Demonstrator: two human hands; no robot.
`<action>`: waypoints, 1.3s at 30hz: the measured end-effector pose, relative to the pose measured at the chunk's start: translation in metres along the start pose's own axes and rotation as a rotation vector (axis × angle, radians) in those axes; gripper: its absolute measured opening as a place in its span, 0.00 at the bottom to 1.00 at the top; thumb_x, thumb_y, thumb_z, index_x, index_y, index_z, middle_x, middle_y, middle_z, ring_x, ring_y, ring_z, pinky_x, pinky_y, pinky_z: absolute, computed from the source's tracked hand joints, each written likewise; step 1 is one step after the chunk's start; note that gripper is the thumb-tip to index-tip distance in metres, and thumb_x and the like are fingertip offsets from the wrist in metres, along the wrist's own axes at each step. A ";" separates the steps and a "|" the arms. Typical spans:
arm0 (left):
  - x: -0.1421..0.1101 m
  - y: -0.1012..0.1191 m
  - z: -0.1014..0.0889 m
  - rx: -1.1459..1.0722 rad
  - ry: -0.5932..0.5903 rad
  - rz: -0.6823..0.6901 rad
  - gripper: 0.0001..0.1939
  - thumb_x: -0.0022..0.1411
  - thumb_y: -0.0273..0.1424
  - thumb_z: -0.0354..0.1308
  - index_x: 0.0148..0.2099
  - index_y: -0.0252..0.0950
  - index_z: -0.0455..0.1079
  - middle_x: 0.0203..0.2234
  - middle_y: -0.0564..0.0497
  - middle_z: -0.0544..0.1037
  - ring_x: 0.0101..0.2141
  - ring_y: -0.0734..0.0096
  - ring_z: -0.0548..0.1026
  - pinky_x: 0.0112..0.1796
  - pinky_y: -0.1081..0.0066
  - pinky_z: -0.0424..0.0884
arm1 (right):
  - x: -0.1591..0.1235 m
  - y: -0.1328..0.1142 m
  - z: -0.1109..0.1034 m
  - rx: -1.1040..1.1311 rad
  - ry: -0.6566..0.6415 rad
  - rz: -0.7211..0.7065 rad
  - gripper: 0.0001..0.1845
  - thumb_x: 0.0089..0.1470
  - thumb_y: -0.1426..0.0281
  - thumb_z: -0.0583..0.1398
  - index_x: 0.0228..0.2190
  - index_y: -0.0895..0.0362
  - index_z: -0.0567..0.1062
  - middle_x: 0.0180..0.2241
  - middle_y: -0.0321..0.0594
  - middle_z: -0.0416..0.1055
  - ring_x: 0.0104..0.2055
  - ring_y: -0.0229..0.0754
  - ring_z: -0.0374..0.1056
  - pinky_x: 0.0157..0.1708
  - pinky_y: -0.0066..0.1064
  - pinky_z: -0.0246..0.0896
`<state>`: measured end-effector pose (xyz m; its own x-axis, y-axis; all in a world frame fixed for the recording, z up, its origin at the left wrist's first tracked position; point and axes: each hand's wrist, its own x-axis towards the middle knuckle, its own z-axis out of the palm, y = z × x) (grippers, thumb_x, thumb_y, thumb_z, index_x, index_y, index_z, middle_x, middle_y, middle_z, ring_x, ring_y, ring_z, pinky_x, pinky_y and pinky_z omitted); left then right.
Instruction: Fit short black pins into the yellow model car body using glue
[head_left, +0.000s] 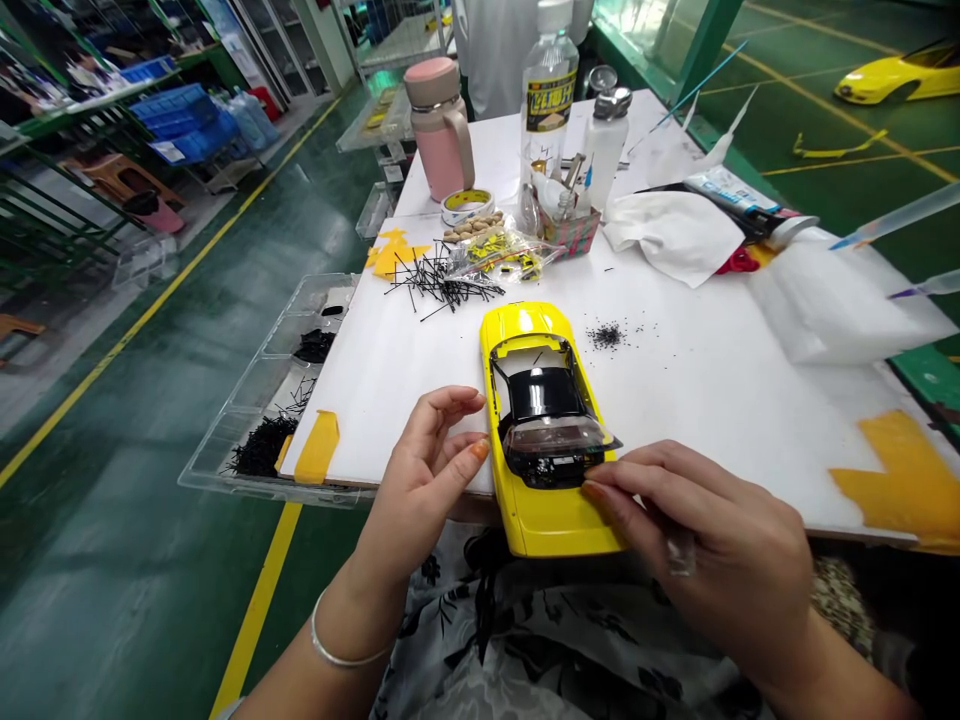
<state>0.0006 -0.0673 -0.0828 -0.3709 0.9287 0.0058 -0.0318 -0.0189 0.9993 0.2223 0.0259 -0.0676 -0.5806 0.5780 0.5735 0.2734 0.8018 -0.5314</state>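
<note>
A yellow model car body lies at the near edge of the white table, partly over the edge. Set in its cabin opening is a glossy black roof piece, with a clear window at its near end; one corner of that window juts out on the right. My left hand is beside the car's left side, thumb and fingers apart, fingertips at or close to the body. My right hand is pinched at the near right edge of the cabin opening; what is between the fingertips is hidden. A small clear piece shows below its curled fingers.
Thin black sticks, a bag of small yellow parts and tiny black bits lie beyond the car. Further back stand a pink flask and bottles. A clear parts tray is at left; white cloth lies right.
</note>
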 end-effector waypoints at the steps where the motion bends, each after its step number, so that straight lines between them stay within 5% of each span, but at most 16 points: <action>1: 0.000 0.001 0.001 -0.001 -0.001 0.000 0.17 0.70 0.34 0.64 0.59 0.46 0.68 0.58 0.49 0.73 0.63 0.66 0.68 0.56 0.71 0.73 | 0.000 0.000 0.000 -0.003 -0.004 -0.001 0.06 0.61 0.80 0.65 0.36 0.58 0.80 0.33 0.37 0.78 0.30 0.32 0.74 0.30 0.21 0.67; 12: -0.001 0.001 0.011 0.171 -0.083 0.086 0.35 0.69 0.31 0.64 0.71 0.52 0.54 0.72 0.51 0.58 0.72 0.60 0.56 0.68 0.61 0.61 | 0.004 0.003 0.003 -0.056 -0.042 -0.090 0.05 0.63 0.80 0.64 0.37 0.60 0.80 0.34 0.39 0.78 0.32 0.34 0.74 0.32 0.24 0.67; 34: 0.003 0.005 0.020 0.133 -0.087 0.079 0.36 0.66 0.27 0.64 0.71 0.48 0.55 0.72 0.50 0.58 0.71 0.61 0.58 0.70 0.63 0.58 | 0.005 0.005 0.001 -0.125 -0.106 -0.069 0.06 0.65 0.76 0.60 0.36 0.60 0.79 0.30 0.39 0.76 0.28 0.38 0.73 0.27 0.30 0.62; 39: 0.004 0.006 0.026 0.139 -0.054 0.085 0.40 0.61 0.21 0.63 0.71 0.47 0.57 0.70 0.49 0.62 0.70 0.56 0.60 0.71 0.56 0.59 | 0.006 0.006 0.001 -0.135 -0.115 -0.047 0.07 0.65 0.76 0.61 0.35 0.59 0.79 0.29 0.38 0.75 0.27 0.38 0.72 0.26 0.30 0.61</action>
<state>0.0229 -0.0540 -0.0755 -0.3161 0.9446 0.0885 0.1276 -0.0501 0.9906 0.2195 0.0342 -0.0682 -0.6773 0.5242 0.5163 0.3395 0.8452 -0.4128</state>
